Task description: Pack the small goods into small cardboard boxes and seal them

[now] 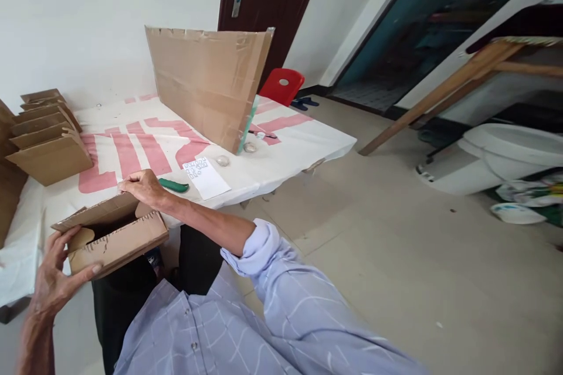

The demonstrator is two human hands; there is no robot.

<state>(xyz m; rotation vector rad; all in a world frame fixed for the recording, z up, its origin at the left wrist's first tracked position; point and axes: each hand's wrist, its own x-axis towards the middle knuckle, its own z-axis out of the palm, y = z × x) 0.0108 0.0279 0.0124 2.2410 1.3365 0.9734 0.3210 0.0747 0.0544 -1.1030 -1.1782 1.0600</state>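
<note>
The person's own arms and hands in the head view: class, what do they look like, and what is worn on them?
The left-hand grip and right-hand grip are ungloved human hands; no ring or watch shows. The right sleeve is pale lavender-blue with a thin white grid, rolled up thickly near the elbow. The visible left forearm is uncovered.

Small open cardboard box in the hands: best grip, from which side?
Likely the left end of the cardboard box, from the left: it's narrow enough for the left hand to span, thumb against the near wall. Open-topped, it may flex higher up.
</note>
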